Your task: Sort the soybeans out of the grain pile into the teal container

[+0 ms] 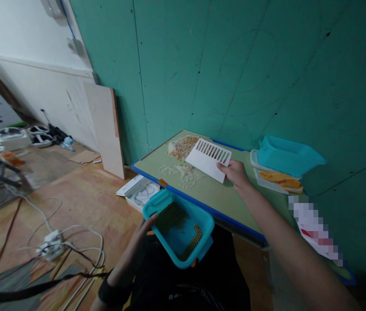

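While the left hand (144,230) hooks its thumb over the turquoise tub (185,231), other fingers out of my sight, green beans (171,217) lie past that thumb. The right hand (236,173) pinches a white slotted panel (206,165) between thumb and fingers; beyond their tips, rice (189,175) and soybeans (178,151) strew the green tabletop (231,199).

Dim indoor light overall; upper-L white wall (24,32) brightest, light seems from L. Green wall (235,65) darkens twd R edge. Deep shadow under table (235,201). Blue tub (185,229) interior lowlit, fine detail soft. L floor clutter (42,136) blurry. Wide-angle stretch @ edges. Far-R pkg (315,233) pixelated.
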The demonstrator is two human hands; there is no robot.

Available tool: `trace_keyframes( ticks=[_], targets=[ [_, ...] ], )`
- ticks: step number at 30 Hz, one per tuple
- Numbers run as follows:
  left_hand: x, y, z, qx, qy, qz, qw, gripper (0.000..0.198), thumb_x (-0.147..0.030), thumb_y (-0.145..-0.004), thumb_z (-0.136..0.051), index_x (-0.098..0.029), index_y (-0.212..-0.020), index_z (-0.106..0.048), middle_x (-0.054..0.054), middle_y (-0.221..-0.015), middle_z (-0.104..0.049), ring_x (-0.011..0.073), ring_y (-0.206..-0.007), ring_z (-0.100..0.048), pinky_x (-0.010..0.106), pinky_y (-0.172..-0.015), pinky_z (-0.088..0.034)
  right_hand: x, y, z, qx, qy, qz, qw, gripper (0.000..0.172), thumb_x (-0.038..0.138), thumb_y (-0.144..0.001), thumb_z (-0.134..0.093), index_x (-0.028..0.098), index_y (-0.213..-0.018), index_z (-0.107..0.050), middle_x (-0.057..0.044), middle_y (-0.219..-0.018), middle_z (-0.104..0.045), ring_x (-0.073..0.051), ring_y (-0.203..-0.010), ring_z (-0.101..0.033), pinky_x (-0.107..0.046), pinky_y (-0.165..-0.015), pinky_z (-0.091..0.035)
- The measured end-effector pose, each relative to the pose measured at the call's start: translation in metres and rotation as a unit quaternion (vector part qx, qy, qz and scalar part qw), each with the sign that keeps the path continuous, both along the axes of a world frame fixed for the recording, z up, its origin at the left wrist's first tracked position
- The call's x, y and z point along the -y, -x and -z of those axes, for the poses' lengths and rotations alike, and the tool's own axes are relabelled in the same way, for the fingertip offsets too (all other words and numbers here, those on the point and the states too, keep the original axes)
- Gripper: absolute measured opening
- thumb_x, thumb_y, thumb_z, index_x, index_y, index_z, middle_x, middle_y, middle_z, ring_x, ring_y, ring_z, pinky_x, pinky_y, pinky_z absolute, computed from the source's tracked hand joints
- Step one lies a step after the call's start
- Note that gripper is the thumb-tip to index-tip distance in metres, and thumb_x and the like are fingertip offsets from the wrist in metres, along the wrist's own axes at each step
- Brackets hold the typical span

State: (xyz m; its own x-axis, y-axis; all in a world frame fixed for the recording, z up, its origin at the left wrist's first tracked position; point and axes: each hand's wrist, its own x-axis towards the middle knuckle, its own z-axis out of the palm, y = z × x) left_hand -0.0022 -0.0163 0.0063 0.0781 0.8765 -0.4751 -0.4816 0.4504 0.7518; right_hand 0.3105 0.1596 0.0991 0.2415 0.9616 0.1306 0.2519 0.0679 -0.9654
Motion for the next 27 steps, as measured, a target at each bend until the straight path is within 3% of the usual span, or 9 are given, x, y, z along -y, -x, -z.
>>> trace_keyframes(
  ticks=[3,12,21,27],
  targets=[
    [-0.002,0.0,0.0,-0.022,0.042,-0.018,0.999,0.075,-0.056,-0.091,-0.076,-0.028,-0.157,-0.054,0.015,-0.144,-0.073,0.0396,-0.124,-0.075,0.047,-0.095,-0.066,0.001,0.002,0.002,-0.011,0.016,0.0,1.0,0.038,0.047,-0.055,-0.092,0.017,-0.072,-0.075,-0.008,-0.077,-0.079,-0.029,-0.081,-0.076,-0.036,-0.066,-0.059],
    [0.0,-0.002,-0.001,-0.019,0.031,-0.026,0.999,0.069,-0.048,-0.096,-0.073,-0.025,-0.159,-0.055,0.016,-0.136,-0.078,0.036,-0.11,-0.081,0.043,-0.089,-0.068,0.01,0.006,0.003,-0.09,0.083,-0.025,0.992,0.034,0.038,-0.053,-0.096,0.018,-0.069,-0.072,-0.005,-0.071,-0.077,-0.026,-0.069,-0.074,-0.034,-0.06,-0.058],
    [0.001,-0.006,-0.005,-0.008,0.023,-0.025,0.999,0.064,-0.046,-0.098,-0.071,-0.025,-0.156,-0.056,0.015,-0.14,-0.076,0.0333,-0.114,-0.08,0.04,-0.091,-0.067,0.016,0.009,-0.001,-0.089,0.094,-0.035,0.991,0.035,0.036,-0.052,-0.098,0.018,-0.071,-0.075,-0.007,-0.077,-0.08,-0.023,-0.068,-0.072,-0.032,-0.061,-0.057],
    [0.0,-0.003,-0.006,-0.041,0.041,-0.025,0.998,0.068,-0.05,-0.096,-0.072,-0.025,-0.157,-0.056,0.017,-0.142,-0.074,0.0369,-0.117,-0.078,0.043,-0.09,-0.068,0.02,0.01,-0.004,-0.105,0.113,-0.05,0.987,0.031,0.032,-0.055,-0.097,0.018,-0.071,-0.075,-0.006,-0.076,-0.08,-0.021,-0.065,-0.07,-0.032,-0.058,-0.057]
  ],
)
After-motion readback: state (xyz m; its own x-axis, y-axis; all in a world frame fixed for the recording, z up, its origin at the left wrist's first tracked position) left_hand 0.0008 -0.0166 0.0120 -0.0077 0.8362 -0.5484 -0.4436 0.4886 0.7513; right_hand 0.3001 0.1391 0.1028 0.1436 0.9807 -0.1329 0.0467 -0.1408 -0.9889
